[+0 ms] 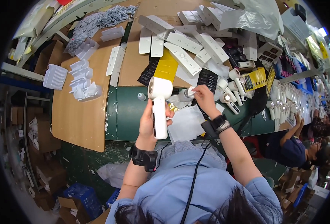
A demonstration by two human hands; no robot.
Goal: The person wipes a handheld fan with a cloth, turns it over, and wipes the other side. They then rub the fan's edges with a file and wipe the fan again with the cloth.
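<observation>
My left hand point(148, 121) is wrapped round the handle of a white hair-dryer-shaped handheld device point(159, 115), held upright over the near table edge. Its rounded head points up and away from me. To the right, my right hand point(205, 98) has its fingers pinched together at a small white piece point(190, 91), whose kind is unclear. Beneath that piece is a greyish, partly see-through container point(183, 96). A white sheet point(185, 122) lies between my hands, close to my lap. A small bottle point(141, 96) stands left of the device.
Long white boxes point(182, 58) are piled at the back. More white handheld devices point(230, 102) lie to the right, beside yellow sheets point(255, 79). White trays point(84, 84) rest on the wooden board point(79, 123) at left. Another person point(290, 149) sits at the far right.
</observation>
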